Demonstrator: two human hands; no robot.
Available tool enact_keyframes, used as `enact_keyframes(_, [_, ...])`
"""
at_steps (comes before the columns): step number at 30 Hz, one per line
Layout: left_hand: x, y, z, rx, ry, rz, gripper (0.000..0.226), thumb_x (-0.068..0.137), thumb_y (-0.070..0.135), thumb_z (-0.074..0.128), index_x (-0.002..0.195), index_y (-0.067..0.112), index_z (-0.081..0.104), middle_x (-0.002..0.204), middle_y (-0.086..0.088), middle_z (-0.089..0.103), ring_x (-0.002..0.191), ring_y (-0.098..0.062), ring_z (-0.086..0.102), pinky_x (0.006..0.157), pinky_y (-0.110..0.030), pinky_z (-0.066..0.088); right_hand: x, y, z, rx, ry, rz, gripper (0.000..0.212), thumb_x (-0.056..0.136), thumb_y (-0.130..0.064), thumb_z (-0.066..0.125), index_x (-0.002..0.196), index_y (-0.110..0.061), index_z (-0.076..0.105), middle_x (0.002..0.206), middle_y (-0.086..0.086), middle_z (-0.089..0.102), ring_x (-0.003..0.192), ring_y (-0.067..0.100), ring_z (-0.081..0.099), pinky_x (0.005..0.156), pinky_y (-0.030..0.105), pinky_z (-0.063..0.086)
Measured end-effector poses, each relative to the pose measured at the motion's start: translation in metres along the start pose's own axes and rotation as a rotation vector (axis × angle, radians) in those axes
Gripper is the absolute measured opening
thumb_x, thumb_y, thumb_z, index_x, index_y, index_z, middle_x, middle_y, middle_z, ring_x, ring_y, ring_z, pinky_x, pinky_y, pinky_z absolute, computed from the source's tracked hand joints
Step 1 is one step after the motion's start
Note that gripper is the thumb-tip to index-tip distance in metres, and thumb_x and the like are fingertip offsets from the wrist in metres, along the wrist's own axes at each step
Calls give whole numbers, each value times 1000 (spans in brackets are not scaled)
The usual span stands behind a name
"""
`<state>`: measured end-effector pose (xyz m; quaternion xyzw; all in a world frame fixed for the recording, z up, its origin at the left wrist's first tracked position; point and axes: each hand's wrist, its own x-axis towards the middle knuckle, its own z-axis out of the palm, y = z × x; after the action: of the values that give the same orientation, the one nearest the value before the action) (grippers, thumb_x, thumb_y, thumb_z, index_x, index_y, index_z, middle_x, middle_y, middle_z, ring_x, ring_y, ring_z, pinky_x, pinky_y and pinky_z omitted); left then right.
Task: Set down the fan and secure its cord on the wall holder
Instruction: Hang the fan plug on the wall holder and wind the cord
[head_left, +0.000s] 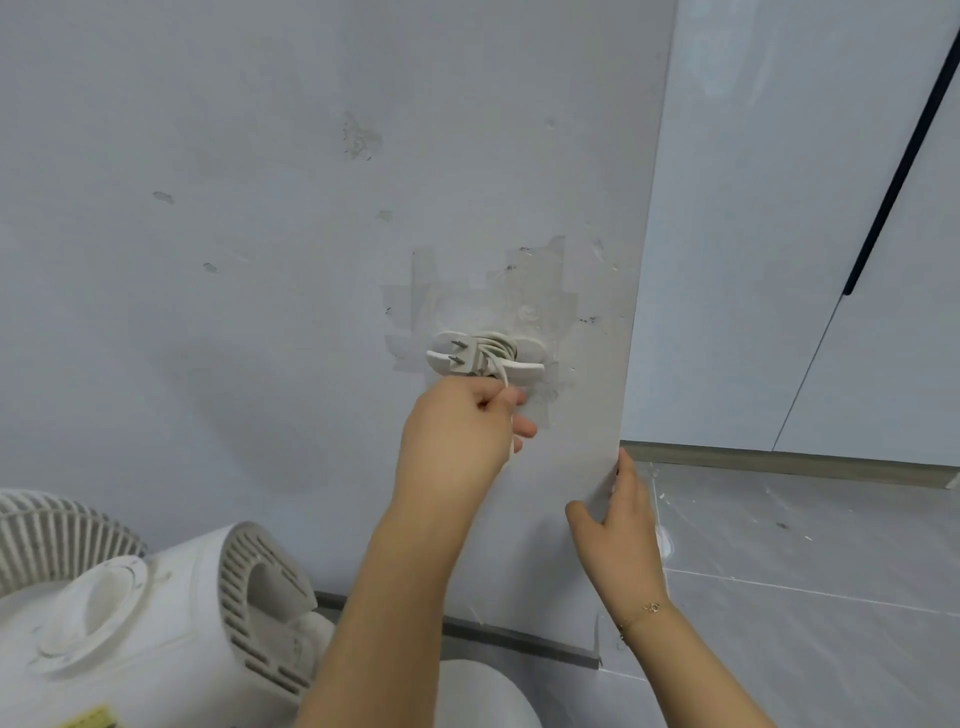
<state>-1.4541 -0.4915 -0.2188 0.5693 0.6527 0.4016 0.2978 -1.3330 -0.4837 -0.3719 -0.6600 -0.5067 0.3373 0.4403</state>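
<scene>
Left hand pinches cord just below wall holder, frame centre; right hand, fingers spread, grips wall corner; fan lower left

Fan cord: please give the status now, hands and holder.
Left hand pinches cord under wall holder. Right hand open, on wall corner. Cord wound on holder, plug up front. Fan down; nothing in the way.

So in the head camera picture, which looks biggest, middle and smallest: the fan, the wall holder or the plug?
1. fan, though it's nearest the camera
2. wall holder
3. plug
</scene>
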Motion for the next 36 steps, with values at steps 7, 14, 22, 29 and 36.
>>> enact_keyframes(7, [6, -6, 20, -244, 114, 50, 31, 95, 14, 49, 73, 26, 67, 52, 13, 65, 50, -2, 57, 64, -21, 44, -5, -13, 5, 48, 34, 78, 71, 83, -14, 57, 147, -15, 26, 145, 9, 38, 130, 30, 36, 109, 47, 34])
enact_keyframes(14, [15, 20, 35, -358, 137, 42, 29, 97, 11, 44, 76, 17, 63, 60, 8, 68, 45, 2, 59, 57, -16, 47, -1, -9, -8, 62, -31, 97, 64, 85, -14, 51, 146, -16, 31, 144, 7, 40, 129, 26, 43, 106, 45, 40])
enact_keyframes(22, [17, 23, 43, -730, -12, -222, 22, 100, 16, 43, 90, 11, 62, 82, 0, 70, 62, -2, 70, 55, -12, 53, 11, -1, -20, 44, -84, 134, 60, 81, -25, 46, 141, -20, 41, 141, 1, 49, 124, 21, 51, 102, 45, 46])
enact_keyframes(29, [16, 16, 40, -874, -217, -430, 30, 99, 36, 41, 88, 16, 60, 82, 7, 69, 73, -2, 68, 57, -10, 50, 11, 3, -13, 67, -62, 122, 65, 75, -30, 46, 139, -21, 42, 140, 0, 49, 124, 21, 52, 101, 46, 47])
enact_keyframes(36, [20, 9, 61, -1149, 12, -428, 25, 91, 28, 59, 75, 10, 59, 47, 6, 61, 42, -1, 61, 47, -12, 52, 12, 5, -10, 69, -66, 112, 68, 72, -33, 44, 140, -21, 41, 139, 1, 50, 118, 23, 55, 97, 47, 49])
